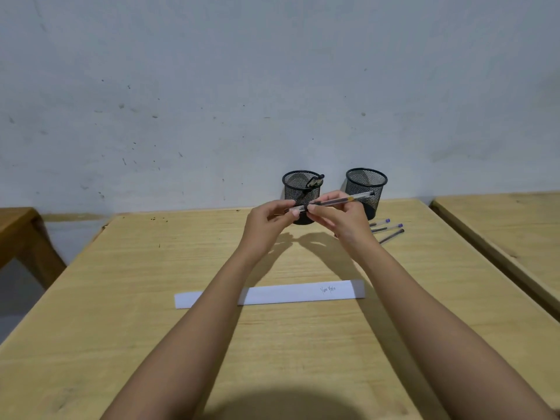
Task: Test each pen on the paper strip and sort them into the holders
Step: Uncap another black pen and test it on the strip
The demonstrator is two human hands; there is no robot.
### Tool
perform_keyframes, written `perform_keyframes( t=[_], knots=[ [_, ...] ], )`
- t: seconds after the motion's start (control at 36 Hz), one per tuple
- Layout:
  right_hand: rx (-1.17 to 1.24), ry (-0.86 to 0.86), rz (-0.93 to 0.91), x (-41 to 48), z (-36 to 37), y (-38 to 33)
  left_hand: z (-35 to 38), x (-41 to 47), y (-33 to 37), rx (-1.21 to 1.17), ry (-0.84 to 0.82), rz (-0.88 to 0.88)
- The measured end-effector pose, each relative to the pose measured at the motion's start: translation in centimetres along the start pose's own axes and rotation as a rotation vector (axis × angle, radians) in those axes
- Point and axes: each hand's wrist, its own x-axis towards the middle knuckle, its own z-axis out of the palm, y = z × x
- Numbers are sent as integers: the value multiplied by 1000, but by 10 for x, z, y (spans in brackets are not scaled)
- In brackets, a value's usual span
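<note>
Both hands hold one clear pen (342, 200) level above the table, in front of the holders. My left hand (269, 219) pinches its cap end and my right hand (339, 218) grips the barrel. The left black mesh holder (301, 189) has a pen leaning inside it. I see nothing inside the right mesh holder (366, 184). Three loose pens (388, 229) lie on the table just right of my right hand. The white paper strip (272, 294) lies across the table nearer to me, with a scribble near its right end; my left forearm crosses over it.
The wooden table (151, 298) ends at a grey wall behind the holders. A second wooden table (500, 225) stands to the right across a narrow gap. Part of a brown stool or bench (21, 228) is at the far left.
</note>
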Motion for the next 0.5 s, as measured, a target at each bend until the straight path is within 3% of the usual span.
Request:
perform_keyframes(
  t=[0.11, 0.33, 0.39, 0.5],
  knots=[
    [-65, 9, -11, -6, -4, 0, 3, -5, 5, -90, 30, 34],
    [159, 25, 99, -9, 2, -4, -7, -7, 12, -58, 1, 24],
    [134, 102, 111, -5, 1, -9, -11, -7, 14, -74, 13, 22],
    [276, 299, -10, -1, -55, -26, -62, -8, 4, -52, 207, -35]
  ],
)
